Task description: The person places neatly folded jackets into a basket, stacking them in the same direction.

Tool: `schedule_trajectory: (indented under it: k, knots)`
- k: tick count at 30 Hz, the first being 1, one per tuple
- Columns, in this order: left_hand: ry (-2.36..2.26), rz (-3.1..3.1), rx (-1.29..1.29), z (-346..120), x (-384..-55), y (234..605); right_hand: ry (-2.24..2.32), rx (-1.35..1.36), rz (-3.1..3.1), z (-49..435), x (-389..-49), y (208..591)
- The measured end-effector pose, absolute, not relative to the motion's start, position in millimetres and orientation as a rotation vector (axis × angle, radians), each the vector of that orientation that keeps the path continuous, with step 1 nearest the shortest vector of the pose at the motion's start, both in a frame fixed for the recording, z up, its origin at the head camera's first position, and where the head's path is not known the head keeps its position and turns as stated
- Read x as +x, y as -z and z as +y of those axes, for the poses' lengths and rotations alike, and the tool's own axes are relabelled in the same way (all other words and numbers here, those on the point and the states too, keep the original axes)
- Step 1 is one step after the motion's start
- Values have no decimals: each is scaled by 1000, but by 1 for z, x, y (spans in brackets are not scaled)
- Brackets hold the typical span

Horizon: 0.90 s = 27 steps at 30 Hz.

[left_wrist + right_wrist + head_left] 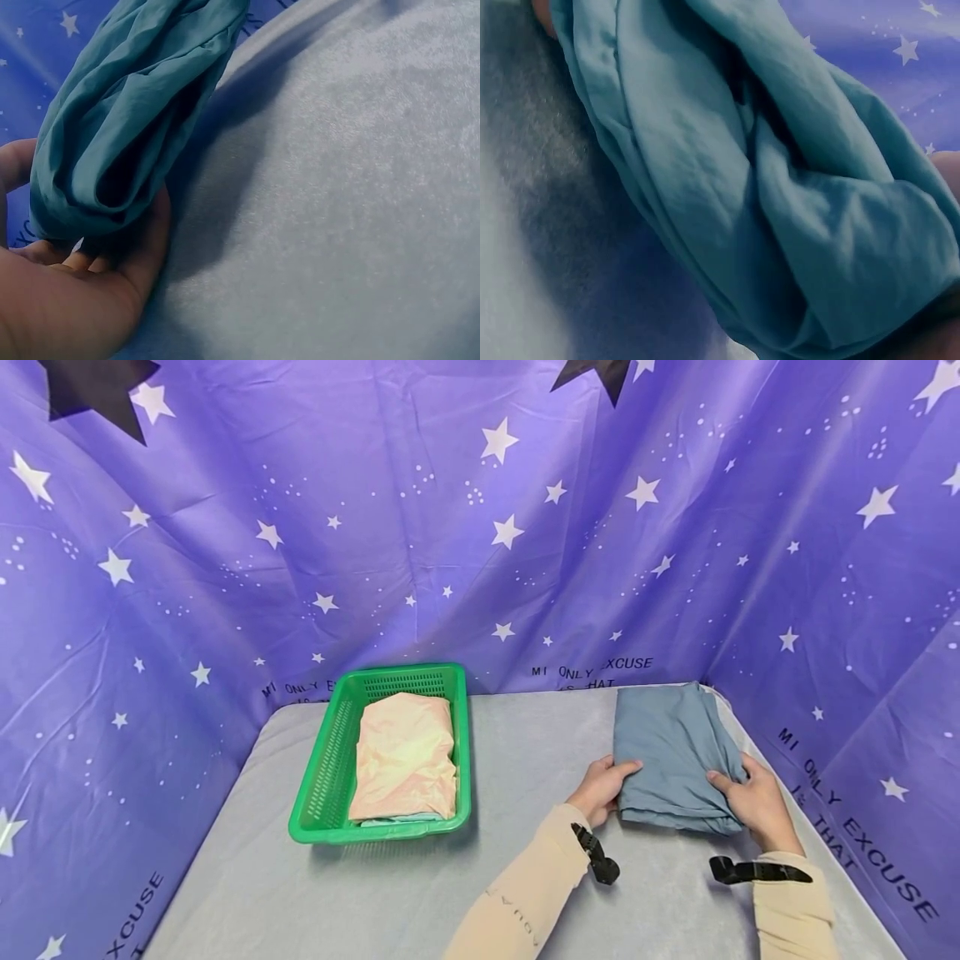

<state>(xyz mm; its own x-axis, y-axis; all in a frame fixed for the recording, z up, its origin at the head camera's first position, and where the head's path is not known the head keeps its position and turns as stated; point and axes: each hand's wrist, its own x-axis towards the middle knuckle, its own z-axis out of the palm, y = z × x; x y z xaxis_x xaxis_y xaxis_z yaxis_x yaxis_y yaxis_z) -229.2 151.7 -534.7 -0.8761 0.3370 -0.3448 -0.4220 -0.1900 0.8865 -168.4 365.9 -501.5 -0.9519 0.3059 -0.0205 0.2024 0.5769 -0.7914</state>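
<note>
A folded blue-grey cloth (675, 752), stacked in several layers, is at the right side of the table in the head view. My left hand (602, 787) grips its left edge, thumb on top and fingers underneath. On the opposite edge my right hand (759, 800) holds it the same way, thumb over the upper layer. In the left wrist view the cloth's rolled end (127, 150) sits between thumb and fingers, with a shadow on the table beside it. Loose folds of the cloth (705, 172) fill most of the right wrist view and hide much of the right hand.
A green plastic basket (303, 810) stands on the left part of the grey-covered table (525, 752). Inside it lies a folded pale pink cloth (405, 756), with a light blue cloth (401, 818) showing below. A purple star-patterned curtain (420, 527) encloses the back and sides.
</note>
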Motion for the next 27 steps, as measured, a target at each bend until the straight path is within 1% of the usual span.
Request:
schedule_trajectory:
  k: [9, 20, 27]
  knots:
    - [-2120, 1611, -75, 141, -229, 526, -1309, -367, -2631, 359, -165, 497]
    - [-2149, 1655, -100, 132, -226, 512, -1341, -356, -2604, 349, -167, 494]
    - [-2154, 1676, -60, 121, -225, 505, -1370, -325, -2571, 343, -169, 491]
